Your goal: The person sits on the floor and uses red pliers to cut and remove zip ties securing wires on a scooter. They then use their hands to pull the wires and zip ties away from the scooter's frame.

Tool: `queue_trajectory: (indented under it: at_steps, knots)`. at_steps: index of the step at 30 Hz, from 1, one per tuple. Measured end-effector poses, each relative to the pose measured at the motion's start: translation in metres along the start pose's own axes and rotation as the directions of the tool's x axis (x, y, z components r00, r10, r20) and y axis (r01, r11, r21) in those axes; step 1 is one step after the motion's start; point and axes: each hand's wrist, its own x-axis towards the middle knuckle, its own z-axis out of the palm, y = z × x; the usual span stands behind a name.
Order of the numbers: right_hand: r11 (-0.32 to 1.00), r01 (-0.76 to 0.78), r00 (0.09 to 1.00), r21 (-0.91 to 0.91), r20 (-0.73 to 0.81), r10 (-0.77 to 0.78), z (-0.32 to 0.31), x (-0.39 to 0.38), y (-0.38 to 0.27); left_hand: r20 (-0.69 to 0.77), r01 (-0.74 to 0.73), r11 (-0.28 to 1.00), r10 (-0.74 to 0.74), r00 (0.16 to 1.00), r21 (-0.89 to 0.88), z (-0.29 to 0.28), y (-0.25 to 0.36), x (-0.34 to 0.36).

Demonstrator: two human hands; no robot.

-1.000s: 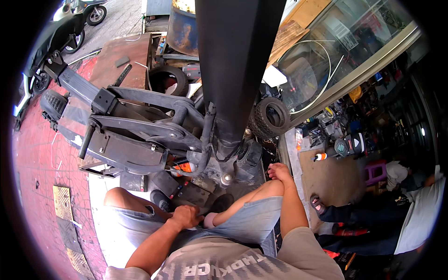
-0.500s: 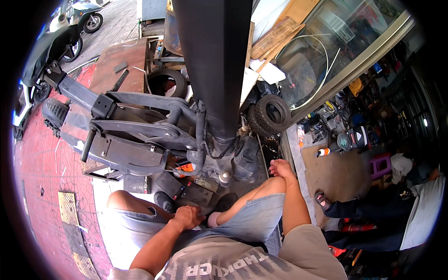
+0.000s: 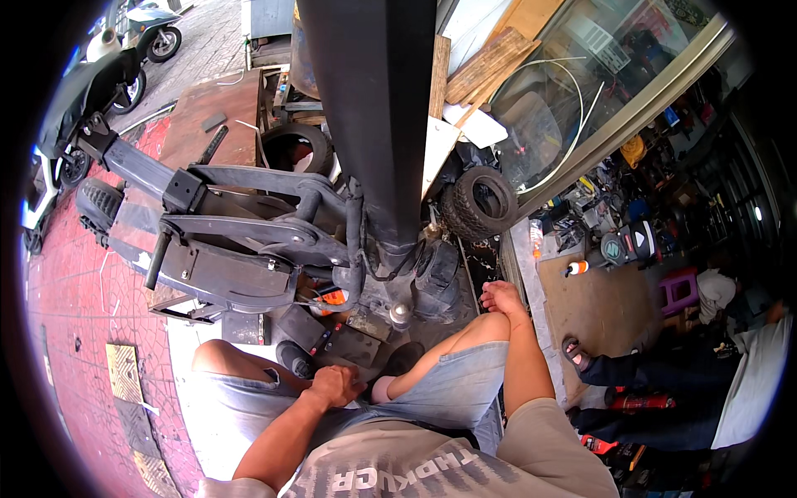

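My left hand (image 3: 334,384) is closed low between my bent knees, above the left thigh; whatever it may hold is hidden. My right hand (image 3: 500,299) hangs loosely over my right knee, fingers slightly curled and apart, empty. Ahead is a dark kick scooter (image 3: 224,270) with folding linkage, beside a thick black upright column (image 3: 365,108). Below them sit dark boxes (image 3: 357,349) near my feet, and a rounded metal fitting (image 3: 400,314) stands just ahead of my right leg.
Stacked tyres (image 3: 486,199), wood boards (image 3: 490,70) and a glass pane (image 3: 573,100) are right of the column. A co-worker (image 3: 747,373) in dark trousers sits at right near a purple stool (image 3: 677,290) and cluttered tools. Parked scooters (image 3: 162,41) stand upper left on paving.
Compared with a second ago, the view has shifted slightly, with the column appearing farther left. Both my hands keep nearly the same pose, and little differs from half a second ago.
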Motion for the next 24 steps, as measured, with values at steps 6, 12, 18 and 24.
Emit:
queue_trajectory:
  at_steps: [6,12,18,24]
  knots:
    - [1.000,0.003,1.000,0.000,-0.001,-0.003,-0.0001,0.0002,0.0004,0.004,-0.001,1.000,0.001,1.000,0.008,-0.0016,0.0009,-0.0006]
    - [1.000,0.001,1.000,0.001,-0.003,-0.001,-0.0003,-0.0001,0.0002,0.005,-0.002,1.000,0.002,1.000,0.010,-0.0023,0.0010,-0.0013]
    - [1.000,0.002,1.000,0.007,-0.002,-0.002,-0.0003,-0.0014,-0.0001,0.013,-0.005,1.000,0.005,1.000,0.007,-0.0018,0.0005,-0.0009]
    - [1.000,0.005,1.000,0.003,-0.004,-0.005,0.0006,-0.0040,-0.0018,0.010,0.004,1.000,-0.004,1.000,-0.005,-0.0013,-0.0003,-0.0004]
